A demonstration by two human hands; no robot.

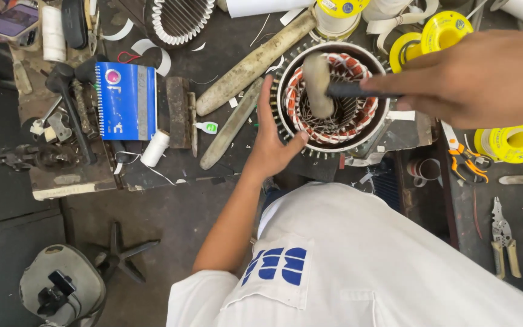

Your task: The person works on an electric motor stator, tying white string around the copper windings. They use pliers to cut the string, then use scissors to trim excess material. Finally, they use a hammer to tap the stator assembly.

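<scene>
Right hand (473,79) nearest lens, gripped mallet (328,89), handle lying crosswise, head inside stator (332,100) bore. Left hand (272,136) open, cupped against stator's left rim on counter (213,163).

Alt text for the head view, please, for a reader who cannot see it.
Seen from above, a person in a white shirt steadies a round motor stator with copper windings with the left hand, while the right hand holds a mallet inside its bore. A cluttered dark workbench carries a blue notebook, yellow tape rolls and pliers.
</scene>
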